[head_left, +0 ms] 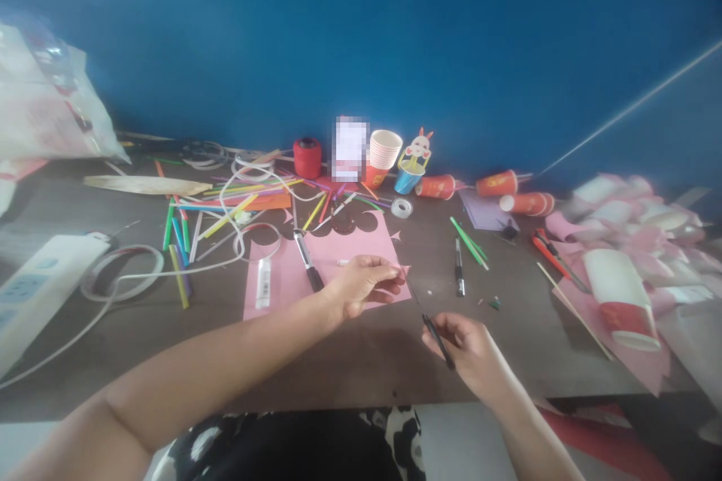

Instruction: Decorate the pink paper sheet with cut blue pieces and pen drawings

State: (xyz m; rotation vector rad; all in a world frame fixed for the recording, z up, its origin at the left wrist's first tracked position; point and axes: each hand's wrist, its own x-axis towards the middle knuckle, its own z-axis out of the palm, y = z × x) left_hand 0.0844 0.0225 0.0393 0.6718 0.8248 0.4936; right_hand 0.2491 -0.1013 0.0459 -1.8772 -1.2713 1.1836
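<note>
My left hand (366,284) is closed in a pinch on a small pink paper piece (406,270), whose tip shows past the fingertips. My right hand (465,346) grips black-handled scissors (433,332), the blades pointing up and left to the pink piece. Whether the blades touch the paper cannot be made out. Below the left hand lies a pink paper sheet (361,252) with rounded cut-outs along its far edge. On that sheet rest a white tube (263,283) and a black-and-silver utility knife or pen-like tool (308,261).
Coloured straws (248,203) and a white cable (226,267) spread over the left, near a power strip (48,278). Stacked paper cups (384,150), a blue cup with a rabbit figure (411,176), and a tape roll (401,208) stand behind. A red cutter (550,252) lies right, beside heaped paper scraps.
</note>
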